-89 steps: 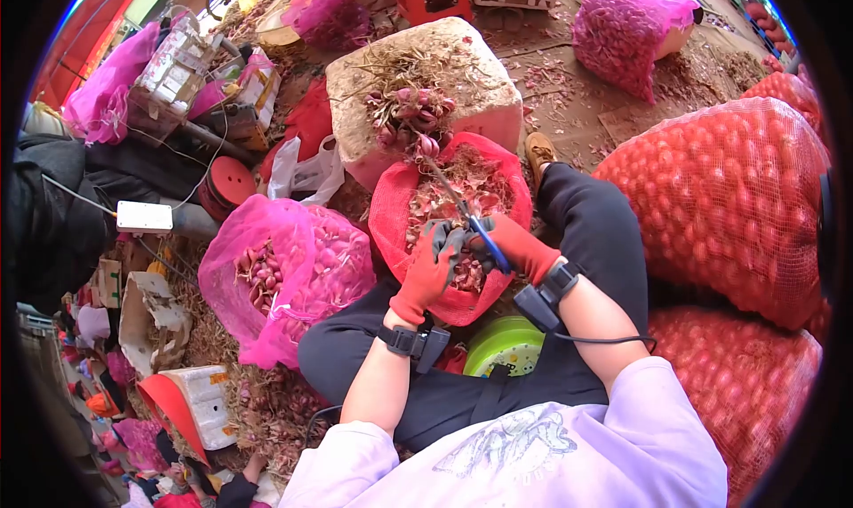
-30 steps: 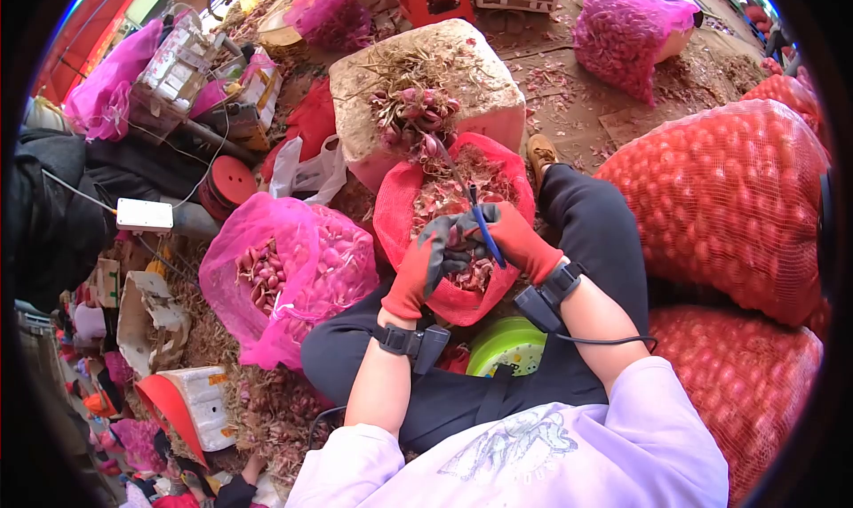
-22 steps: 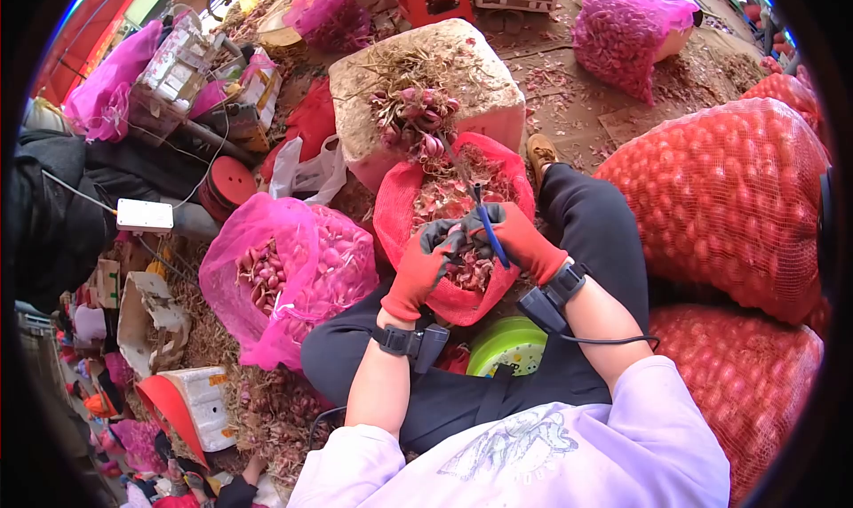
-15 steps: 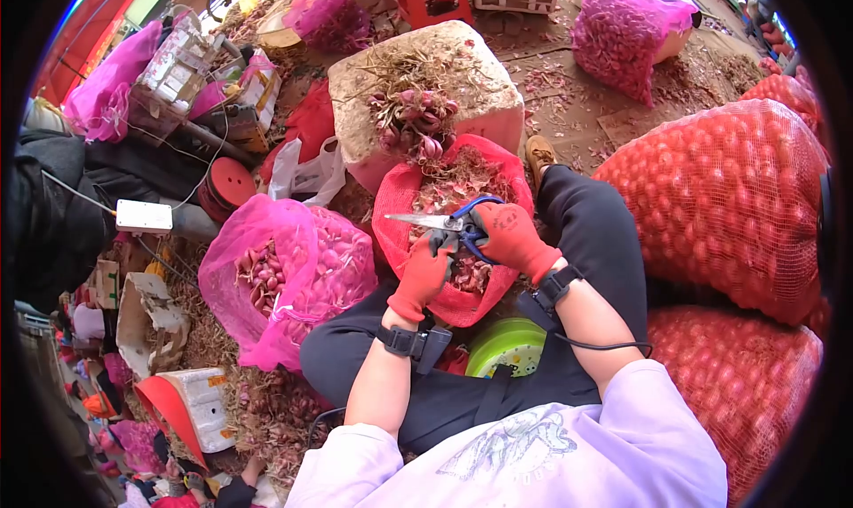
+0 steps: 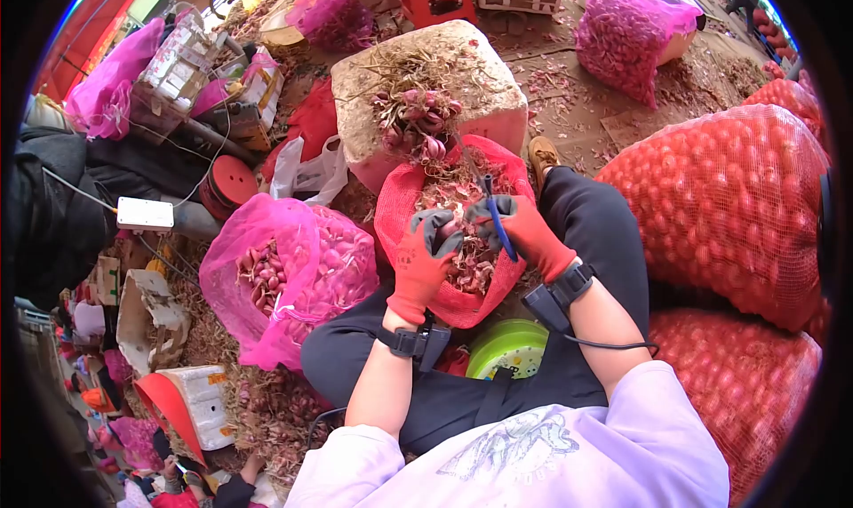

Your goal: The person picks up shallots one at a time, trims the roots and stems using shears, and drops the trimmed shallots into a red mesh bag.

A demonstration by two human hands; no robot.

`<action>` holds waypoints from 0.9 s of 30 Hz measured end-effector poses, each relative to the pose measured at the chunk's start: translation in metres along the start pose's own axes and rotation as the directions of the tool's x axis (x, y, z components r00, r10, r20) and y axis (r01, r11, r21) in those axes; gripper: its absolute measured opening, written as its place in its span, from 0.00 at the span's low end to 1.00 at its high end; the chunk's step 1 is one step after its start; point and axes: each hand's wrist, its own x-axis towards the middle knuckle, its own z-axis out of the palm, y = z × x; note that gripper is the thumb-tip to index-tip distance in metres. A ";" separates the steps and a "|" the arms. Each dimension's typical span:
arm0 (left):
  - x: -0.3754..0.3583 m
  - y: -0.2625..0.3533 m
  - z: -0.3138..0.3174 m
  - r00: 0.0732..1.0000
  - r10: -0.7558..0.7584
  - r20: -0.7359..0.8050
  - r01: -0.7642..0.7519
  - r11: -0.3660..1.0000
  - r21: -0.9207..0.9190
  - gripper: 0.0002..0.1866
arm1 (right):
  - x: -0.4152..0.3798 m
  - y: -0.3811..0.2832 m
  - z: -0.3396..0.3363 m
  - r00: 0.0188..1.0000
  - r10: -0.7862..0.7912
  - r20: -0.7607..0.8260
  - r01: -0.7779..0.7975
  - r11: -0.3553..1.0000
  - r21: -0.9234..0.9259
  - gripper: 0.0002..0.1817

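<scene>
My left hand (image 5: 423, 266), in an orange glove with dark fingertips, is closed around a shallot (image 5: 447, 231) above the red mesh bag (image 5: 392, 208). Dry skins and stalk trimmings (image 5: 471, 266) fill that bag between my knees. My right hand (image 5: 530, 234), gloved alike, grips the blue-handled scissors (image 5: 500, 227), their blades pointing up and away from me. Its fingertips are close beside the shallot. Just beyond the bag, a bunch of shallots (image 5: 425, 117) with dry stalks lies on a foam block (image 5: 493, 86).
To the left stands an open pink mesh bag (image 5: 342, 259) holding loose shallots. Large red net sacks (image 5: 720, 206) of shallots are stacked at my right. A green round object (image 5: 506, 348) lies between my legs. Another pink bag (image 5: 626, 50) stands at the far right.
The scissors have swung from pointing left to pointing away from me. My hands have drawn slightly apart, and the shallot in my left fingers now shows.
</scene>
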 end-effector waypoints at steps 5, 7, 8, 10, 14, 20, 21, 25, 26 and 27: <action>-0.001 0.017 0.012 0.998 0.031 -0.054 -0.019 0.979 0.204 0.17 | 0.003 0.032 0.014 0.993 -0.121 0.013 0.121 0.992 -0.036 0.11; -0.004 0.022 0.012 0.997 0.055 -0.054 -0.037 0.954 0.298 0.17 | -0.004 0.022 0.013 0.997 -0.075 -0.012 0.073 0.989 -0.130 0.12; -0.004 0.024 0.011 0.998 0.043 -0.056 -0.026 0.961 0.276 0.18 | -0.004 0.021 0.011 0.997 -0.077 -0.001 0.076 0.984 -0.159 0.12; -0.007 0.019 0.010 0.999 -0.037 -0.038 0.041 0.992 0.122 0.18 | -0.002 0.020 0.008 0.996 -0.090 0.000 0.089 0.979 -0.182 0.12; -0.010 -0.002 0.012 0.998 -0.055 0.014 0.055 0.998 -0.029 0.17 | 0.003 0.023 0.007 0.978 -0.208 -0.004 0.203 0.959 -0.198 0.13; -0.012 -0.009 0.014 0.984 -0.166 0.065 0.178 0.929 -0.325 0.18 | 0.009 0.031 0.005 0.957 -0.288 0.034 0.286 0.919 -0.270 0.14; -0.009 -0.006 0.013 0.993 -0.111 0.041 0.117 0.963 -0.241 0.18 | 0.008 0.030 0.006 0.961 -0.273 0.036 0.273 0.931 -0.241 0.14; -0.008 0.004 0.008 0.989 -0.126 0.073 0.133 0.985 -0.111 0.17 | 0.003 0.021 0.007 0.979 -0.202 0.041 0.204 0.922 -0.329 0.15; -0.009 0.005 0.008 0.976 -0.187 0.109 0.201 0.971 -0.133 0.17 | 0.003 0.020 0.007 0.973 -0.230 0.032 0.221 0.869 -0.444 0.16; -0.008 0.006 0.009 0.976 -0.185 0.118 0.189 0.981 -0.031 0.18 | 0.003 0.020 0.008 0.966 -0.259 0.028 0.231 0.801 -0.552 0.16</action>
